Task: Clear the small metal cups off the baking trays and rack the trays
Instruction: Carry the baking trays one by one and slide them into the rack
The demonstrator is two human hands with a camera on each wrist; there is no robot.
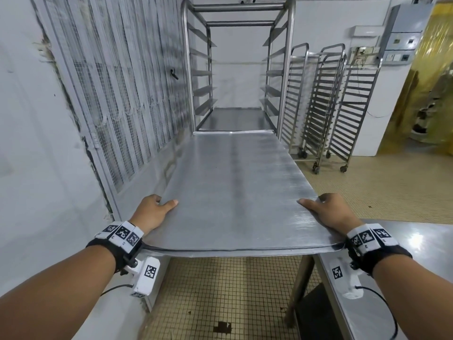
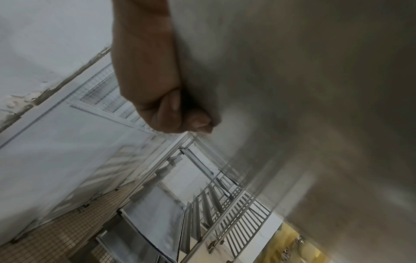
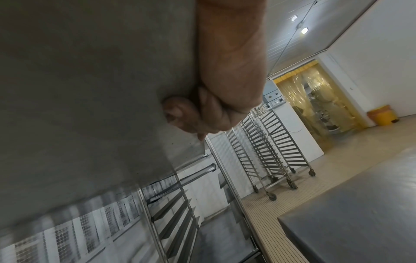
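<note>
I hold a wide, flat grey metal baking tray (image 1: pixel 235 190) level in front of me, its long sides running away from me. My left hand (image 1: pixel 152 212) grips the near left corner, thumb lying on top and the other fingers curled under the rim; my right hand (image 1: pixel 328 212) grips the near right corner the same way. From the wrist views I see my curled fingers (image 2: pixel 180 113) pressed against the tray's dull underside, and the same on the right (image 3: pixel 180 110). No cups show on the tray's top. Its far edge is just in front of a tall stainless steel rack (image 1: pixel 236 62) with angled side runners, where another tray (image 1: pixel 235 119) already sits on a low level. Beside that rack, to the right, stand several narrower wheeled steel racks (image 1: pixel 328 104). A steel table (image 1: pixel 404 241) is at my right, over a small-tiled beige floor (image 1: pixel 220 290).
</note>
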